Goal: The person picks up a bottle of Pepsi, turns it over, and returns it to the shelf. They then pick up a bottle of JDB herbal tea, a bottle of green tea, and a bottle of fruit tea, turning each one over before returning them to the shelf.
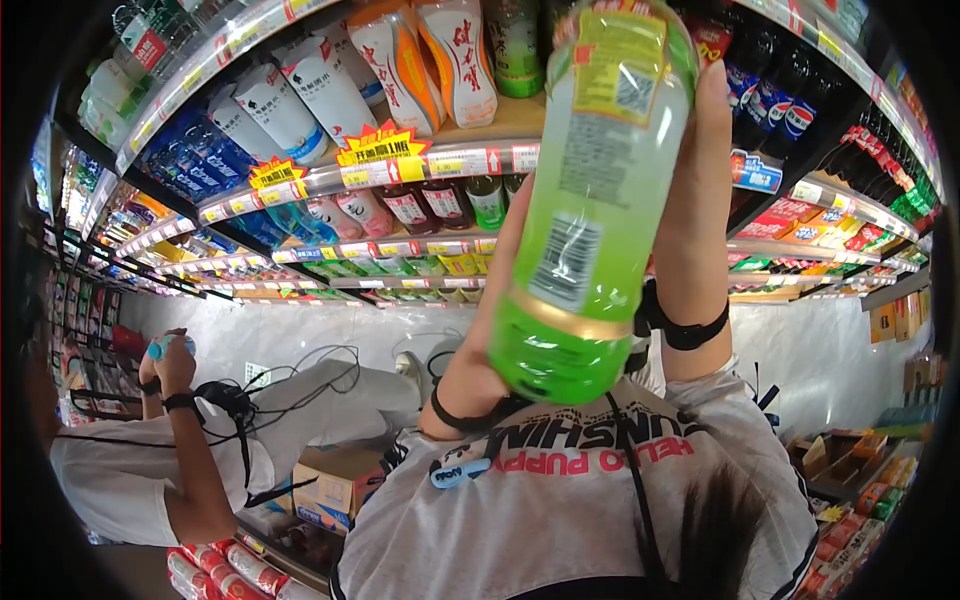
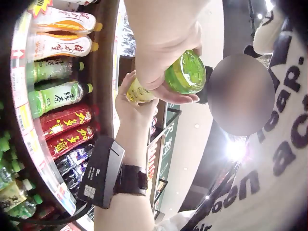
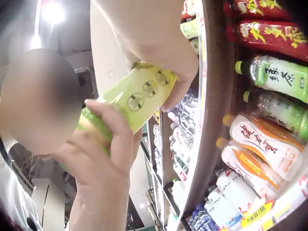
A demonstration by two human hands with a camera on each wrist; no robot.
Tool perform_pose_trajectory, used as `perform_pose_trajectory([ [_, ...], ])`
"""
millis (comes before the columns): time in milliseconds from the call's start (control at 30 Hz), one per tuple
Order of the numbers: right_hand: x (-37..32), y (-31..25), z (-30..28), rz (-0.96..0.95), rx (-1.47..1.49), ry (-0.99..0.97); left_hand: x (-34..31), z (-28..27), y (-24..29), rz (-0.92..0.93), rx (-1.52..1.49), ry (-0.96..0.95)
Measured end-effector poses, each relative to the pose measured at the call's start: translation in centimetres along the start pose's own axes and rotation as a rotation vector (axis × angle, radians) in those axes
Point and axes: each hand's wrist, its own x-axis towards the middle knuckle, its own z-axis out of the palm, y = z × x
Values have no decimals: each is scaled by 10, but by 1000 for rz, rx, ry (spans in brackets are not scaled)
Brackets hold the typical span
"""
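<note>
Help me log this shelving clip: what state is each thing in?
Green plastic tea bottle with yellow-green label: held up, tilted, base toward the head camera, cap hidden.
Left hand: grip curled round the bottle near its base.
Right hand: grip on its labelled upper part.
White and orange plastic bottles on the shelf: standing, untouched.

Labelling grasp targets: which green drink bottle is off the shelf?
The yellow-labelled clear plastic bottle of green drink, gripped by the left hand at its base, right hand higher; others sit shelved.
</note>
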Motion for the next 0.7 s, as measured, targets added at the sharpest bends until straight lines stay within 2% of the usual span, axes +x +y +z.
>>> perform_pose_trajectory([
  [33, 5, 4, -8, 59, 98, -79, 1, -3, -1, 4, -57, -4],
  [133, 26, 13, -23, 24, 143, -330, 0, -5, -5, 17, -325, -57],
  [167, 30, 8, -27, 43, 68, -411, -1, -6, -5, 17, -426, -78],
  [267, 36, 17, -47, 147, 30, -443, -2, -22, -12, -1, -578, -135],
  [300, 35, 14, -48, 208, 60, -431, -1, -46, -19, -27, -505, -225],
  [400, 30, 7, -45, 140, 141, -378, 9, -63, -18, -2, -448, -276],
  [433, 26, 1, -43, 118, 167, -307, 20, -73, -19, 10, -491, -332],
  [500, 20, -11, -35, 8, 40, -262, 16, -57, -14, 91, -460, 374],
  [600, 19, -23, -22, -160, -157, -234, 32, -73, -15, 121, -1, 412],
  [633, 20, -19, -22, -206, -233, -220, 33, -77, -13, 117, 314, 456],
  [700, 25, -9, -28, -242, -439, -211, 33, -85, -9, 76, 391, 432],
])
